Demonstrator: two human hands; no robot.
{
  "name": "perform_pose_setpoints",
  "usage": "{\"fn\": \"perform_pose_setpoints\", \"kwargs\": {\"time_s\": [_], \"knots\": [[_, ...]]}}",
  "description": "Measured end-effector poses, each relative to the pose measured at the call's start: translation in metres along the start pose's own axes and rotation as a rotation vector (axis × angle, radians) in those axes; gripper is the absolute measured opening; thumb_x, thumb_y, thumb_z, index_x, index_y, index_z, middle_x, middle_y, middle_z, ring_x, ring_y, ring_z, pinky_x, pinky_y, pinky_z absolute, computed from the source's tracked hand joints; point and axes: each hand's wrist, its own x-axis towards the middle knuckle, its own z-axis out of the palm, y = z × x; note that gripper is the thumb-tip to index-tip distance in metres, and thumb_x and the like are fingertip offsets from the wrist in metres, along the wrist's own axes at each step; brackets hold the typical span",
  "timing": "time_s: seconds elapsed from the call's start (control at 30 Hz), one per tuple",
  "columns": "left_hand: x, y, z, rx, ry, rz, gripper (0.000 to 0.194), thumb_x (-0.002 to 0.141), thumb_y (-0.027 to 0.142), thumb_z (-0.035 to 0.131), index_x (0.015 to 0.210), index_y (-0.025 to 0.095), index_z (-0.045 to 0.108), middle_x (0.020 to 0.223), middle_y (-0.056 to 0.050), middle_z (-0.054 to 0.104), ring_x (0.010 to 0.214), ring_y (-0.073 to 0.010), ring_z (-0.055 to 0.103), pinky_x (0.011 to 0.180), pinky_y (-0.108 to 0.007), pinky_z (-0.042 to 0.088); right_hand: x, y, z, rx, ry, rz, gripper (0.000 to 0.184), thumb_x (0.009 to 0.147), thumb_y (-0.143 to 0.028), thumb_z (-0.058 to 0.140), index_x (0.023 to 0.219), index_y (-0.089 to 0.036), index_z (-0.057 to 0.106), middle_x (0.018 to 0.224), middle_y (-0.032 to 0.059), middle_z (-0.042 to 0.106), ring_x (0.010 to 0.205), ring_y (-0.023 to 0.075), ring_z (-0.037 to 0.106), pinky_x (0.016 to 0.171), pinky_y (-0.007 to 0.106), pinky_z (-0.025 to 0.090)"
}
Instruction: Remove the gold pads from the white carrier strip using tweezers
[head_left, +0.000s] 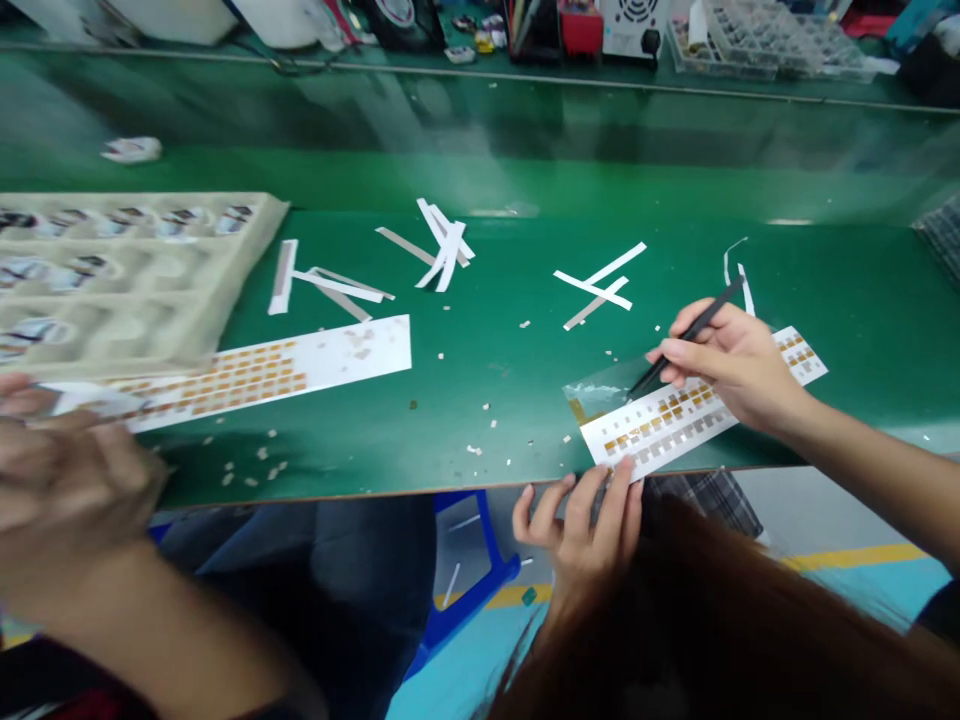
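Observation:
My right hand [731, 365] pinches black tweezers [686, 335], whose tips touch the left part of a white sheet [667, 425] carrying rows of small gold and grey pieces. A clear film corner [600, 392] lifts off that sheet's left end. My left hand [581, 520] curls up over the table's front edge, fingers apart, their tips pressing the sheet's near edge. My long brown hair [712, 620] hangs across the bottom of the view.
Another person's blurred hand [67, 480] rests at the far left on a second long white sheet [300, 365]. A beige compartment tray [127, 270] lies behind it. White backing strips [446, 245] and tiny scraps [480, 450] litter the green mat [487, 340]. Bins stand at the back.

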Motion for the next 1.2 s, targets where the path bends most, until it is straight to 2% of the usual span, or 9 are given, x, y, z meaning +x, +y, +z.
{"fn": "perform_pose_setpoints", "kwargs": {"time_s": [0.1,0.2,0.37,0.47,0.6,0.73,0.83,1.0,1.2], "knots": [[0.002,-0.003,-0.002,-0.027,-0.016,0.012,0.016,0.076,0.027,0.065,0.092,0.024,0.067,0.092,-0.004,0.068,0.1,-0.0232,0.05,0.099,-0.048,0.026,0.025,0.016,-0.009,-0.01,-0.09,0.074,0.037,0.06,-0.03,0.08,0.078,-0.016,0.052,0.065,0.0003,0.066,0.053,0.0106,0.063,0.051,0.02,0.053],[0.002,-0.003,-0.005,-0.027,-0.059,0.006,0.016,0.078,0.027,0.063,0.094,0.024,0.066,0.096,-0.003,0.069,0.105,-0.0231,0.051,0.103,-0.05,0.02,0.036,0.022,-0.026,-0.037,-0.116,0.146,0.038,0.059,-0.03,0.08,0.079,-0.015,0.051,0.064,0.0007,0.067,0.051,0.0106,0.063,0.05,0.019,0.053],[0.005,-0.003,0.001,-0.093,-0.044,-0.01,0.013,0.081,0.028,0.061,0.091,0.025,0.068,0.095,-0.003,0.07,0.102,-0.0209,0.055,0.106,-0.05,0.017,0.032,0.014,-0.057,-0.065,-0.083,0.198,0.039,0.06,-0.03,0.08,0.078,-0.014,0.05,0.065,0.0026,0.067,0.051,0.0089,0.063,0.05,0.015,0.053],[0.009,-0.003,0.012,-0.165,-0.012,0.055,0.017,0.084,0.032,0.056,0.094,0.025,0.068,0.093,-0.003,0.069,0.101,-0.0212,0.055,0.107,-0.05,0.017,0.028,0.01,-0.07,-0.078,-0.069,0.181,0.037,0.063,-0.03,0.079,0.08,-0.013,0.05,0.069,0.0045,0.067,0.054,0.0088,0.064,0.052,0.016,0.054],[0.012,0.0,0.018,-0.201,-0.073,0.134,0.023,0.084,0.035,0.055,0.101,0.025,0.067,0.097,-0.004,0.068,0.101,-0.0219,0.054,0.107,-0.051,0.017,0.019,0.008,-0.079,-0.065,-0.042,0.2,0.037,0.062,-0.029,0.079,0.079,-0.012,0.051,0.068,0.0063,0.067,0.052,0.0098,0.063,0.05,0.017,0.053],[0.011,0.004,0.014,-0.197,-0.114,0.139,0.023,0.082,0.035,0.057,0.101,0.025,0.066,0.099,-0.004,0.068,0.101,-0.0232,0.053,0.105,-0.052,0.02,0.009,0.005,-0.071,-0.012,0.076,0.159,0.039,0.06,-0.028,0.08,0.079,-0.014,0.05,0.066,0.0034,0.067,0.051,0.008,0.062,0.051,0.015,0.052],[0.017,0.007,0.011,-0.223,-0.19,0.166,0.023,0.082,0.034,0.058,0.1,0.02,0.064,0.105,-0.006,0.068,0.105,-0.0246,0.053,0.105,-0.052,0.021,0.003,0.006,-0.052,0.048,0.169,0.089,0.04,0.061,-0.03,0.079,0.084,-0.017,0.05,0.069,-0.0001,0.067,0.055,0.0072,0.063,0.055,0.016,0.052],[0.03,0.011,0.012,-0.253,-0.303,0.235,0.019,0.084,0.033,0.056,0.092,0.016,0.059,0.115,-0.006,0.065,0.107,-0.0244,0.055,0.104,-0.05,0.024,-0.001,0.023,-0.025,0.113,0.233,0.063,0.04,0.057,-0.03,0.08,0.079,-0.016,0.05,0.062,-0.0007,0.065,0.051,0.0086,0.061,0.051,0.019,0.051],[0.029,0.015,0.014,-0.234,-0.286,0.17,0.017,0.083,0.033,0.058,0.089,0.017,0.058,0.113,-0.004,0.066,0.104,-0.0231,0.058,0.098,-0.047,0.029,0.002,0.034,-0.025,0.121,0.292,0.062,0.042,0.054,-0.029,0.081,0.078,-0.017,0.048,0.058,-0.0033,0.062,0.046,0.008,0.059,0.044,0.018,0.048]]}}
